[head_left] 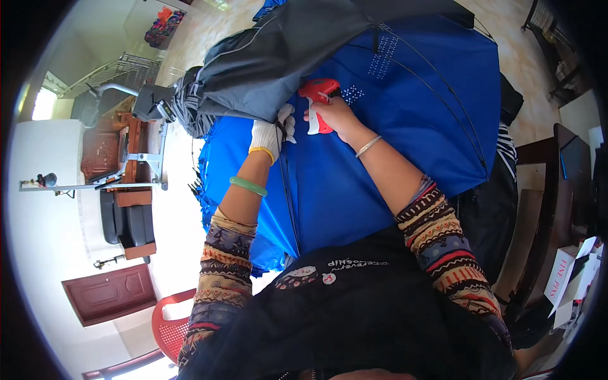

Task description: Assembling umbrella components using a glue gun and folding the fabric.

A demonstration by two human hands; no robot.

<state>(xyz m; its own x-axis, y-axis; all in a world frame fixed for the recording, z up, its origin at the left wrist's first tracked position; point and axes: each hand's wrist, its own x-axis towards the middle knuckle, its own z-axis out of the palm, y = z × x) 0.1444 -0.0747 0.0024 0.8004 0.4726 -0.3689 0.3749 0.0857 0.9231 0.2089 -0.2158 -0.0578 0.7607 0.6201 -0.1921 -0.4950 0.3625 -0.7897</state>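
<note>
My right hand [339, 117] is closed around the handle of a red and white tagging gun [323, 88], its body pointing away to the left. My left hand [269, 136], in a white knit glove with a yellow cuff, is closed on a dark rib and cloth edge of the large umbrella. The umbrella's blue canopy [380, 171] spreads beneath both hands, with thin dark ribs and patches of small white dots. Dark grey cloth [272, 57] lies across the far side and partly covers the left fingertips.
Bunched grey folded cloth [193, 104] hangs at the left, near exercise equipment [149, 158]. A red plastic chair [171, 323] stands at lower left. On the right are a dark wooden table [557, 183] and an opened white box [560, 275]. Dark fabric lies beside the umbrella.
</note>
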